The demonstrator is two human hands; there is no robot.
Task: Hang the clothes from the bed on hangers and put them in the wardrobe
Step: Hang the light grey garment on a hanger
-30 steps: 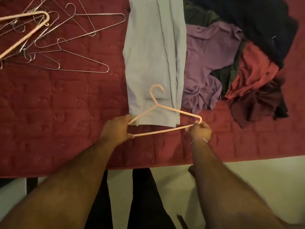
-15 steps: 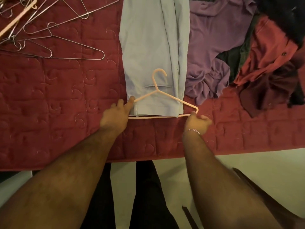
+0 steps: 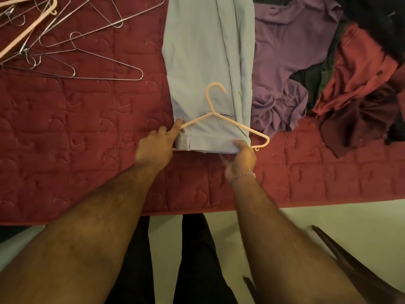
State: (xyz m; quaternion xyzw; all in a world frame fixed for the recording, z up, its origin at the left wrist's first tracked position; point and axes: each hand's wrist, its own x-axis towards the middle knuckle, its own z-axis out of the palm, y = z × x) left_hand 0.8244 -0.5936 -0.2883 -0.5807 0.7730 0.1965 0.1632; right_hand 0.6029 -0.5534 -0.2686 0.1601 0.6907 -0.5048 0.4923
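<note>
The right hand [image 3: 241, 160] has its fingers [image 3: 237, 143] and thumb pinching the near hem of the folded light-blue trousers [image 3: 203, 51] at centre frame. The left hand [image 3: 156, 148] is released, forefinger straight and touching the left shoulder of the peach plastic hanger [image 3: 215, 115], whose upper arms and hook lie on top of the trousers. All rest on the red quilted bed [image 3: 87, 128]. Wire hangers [image 3: 72, 51] sprawl at upper left; a heap of clothes [image 3: 328, 73] fills the upper right.
</note>
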